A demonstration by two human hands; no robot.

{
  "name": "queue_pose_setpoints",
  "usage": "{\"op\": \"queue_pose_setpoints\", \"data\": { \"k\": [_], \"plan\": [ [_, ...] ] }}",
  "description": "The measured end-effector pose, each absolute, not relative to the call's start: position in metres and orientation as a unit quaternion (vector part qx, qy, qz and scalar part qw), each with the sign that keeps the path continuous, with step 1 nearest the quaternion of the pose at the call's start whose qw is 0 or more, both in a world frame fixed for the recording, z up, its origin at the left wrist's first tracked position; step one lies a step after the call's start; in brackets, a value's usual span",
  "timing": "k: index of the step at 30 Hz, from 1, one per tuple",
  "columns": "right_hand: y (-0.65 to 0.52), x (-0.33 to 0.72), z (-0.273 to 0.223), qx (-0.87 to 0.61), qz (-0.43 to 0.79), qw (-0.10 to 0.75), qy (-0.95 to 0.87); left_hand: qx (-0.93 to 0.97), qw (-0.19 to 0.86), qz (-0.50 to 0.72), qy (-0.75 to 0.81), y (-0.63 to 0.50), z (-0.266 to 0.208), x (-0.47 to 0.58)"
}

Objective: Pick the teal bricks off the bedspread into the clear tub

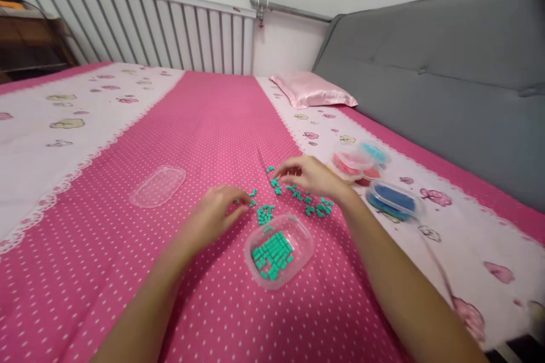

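My left hand (pixel 217 212) hovers at the left edge of a scatter of small green blocks (pixel 264 214), thumb and forefinger apart. It is slightly blurred. My right hand (pixel 314 176) reaches over the far side of the scatter, its fingertips curled together close to a few green blocks (pixel 276 186); whatever they pinch is hidden. Between my forearms sits a clear plastic box (pixel 303 241), holding many green blocks (pixel 275 252) lying partly in rows. More loose green blocks (pixel 323 208) lie below my right wrist.
A clear lid (pixel 158 186) lies to the left on the pink dotted bedspread (pixel 213 130). At right stand a box with blue contents (pixel 392 201), a box with red contents (pixel 351 163) and one with light-blue contents (pixel 374 152). Farther back are a pink pillow (pixel 313 89), grey headboard (pixel 443 68) and radiator (pixel 140 22).
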State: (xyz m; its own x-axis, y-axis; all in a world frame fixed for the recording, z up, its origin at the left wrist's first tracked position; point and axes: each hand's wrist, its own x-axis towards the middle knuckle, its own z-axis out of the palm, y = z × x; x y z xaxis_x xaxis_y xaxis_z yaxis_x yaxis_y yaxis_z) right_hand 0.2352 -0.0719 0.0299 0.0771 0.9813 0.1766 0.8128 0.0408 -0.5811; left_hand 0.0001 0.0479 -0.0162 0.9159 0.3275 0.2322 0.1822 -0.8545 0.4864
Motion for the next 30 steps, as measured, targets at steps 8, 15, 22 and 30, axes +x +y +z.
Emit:
{"op": "queue_pose_setpoints", "data": {
  "k": [8, 15, 22, 30],
  "plan": [
    [-0.068, 0.241, -0.039, -0.620, 0.232, 0.271, -0.699, 0.978, 0.114, 0.104, 0.139, 0.032, -0.052, 0.040],
    [-0.068, 0.236, -0.045, -0.633, 0.225, 0.259, -0.694, 0.979, 0.106, 0.111, 0.137, 0.030, -0.050, 0.035],
    [-0.090, 0.244, -0.004, -0.644, 0.219, 0.276, -0.679, 0.974, 0.129, 0.128, 0.131, 0.028, -0.038, 0.024],
    [-0.138, 0.188, 0.014, -0.754, 0.027, 0.064, -0.654, 0.962, 0.165, 0.142, 0.165, 0.027, -0.033, 0.020]
  ]
}}
